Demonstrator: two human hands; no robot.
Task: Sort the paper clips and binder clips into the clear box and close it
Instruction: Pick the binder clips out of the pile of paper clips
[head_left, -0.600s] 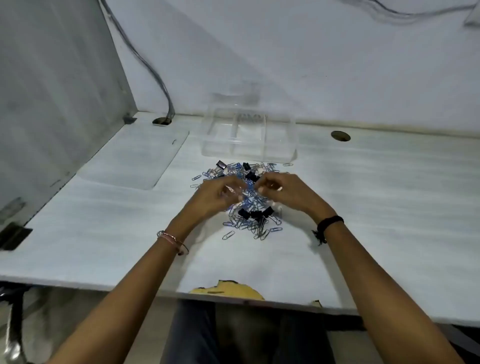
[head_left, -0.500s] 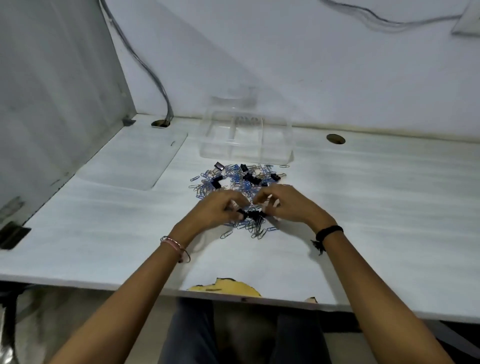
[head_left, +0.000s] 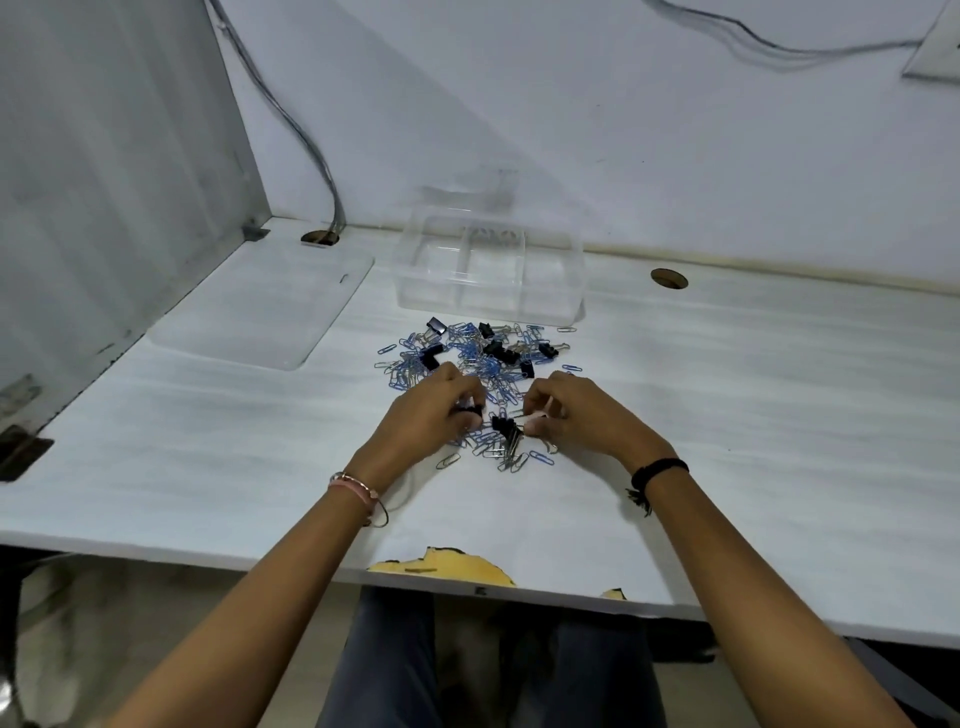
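Both hands (head_left: 431, 410) parted slightly over clips (head_left: 483, 364).

Blue paper clips (head_left: 470, 364), black binder clips (head_left: 500, 352) heaped before open clear box (head_left: 488, 270)

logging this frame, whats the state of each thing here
clear box: open, nearly empty, a few clips in the back middle compartment
lid: off, flat on desk left of box
clip pile: loose, unsorted on desk
left hand: pinching something dark in the pile
right hand: fingers closed at the pile, contents unclear
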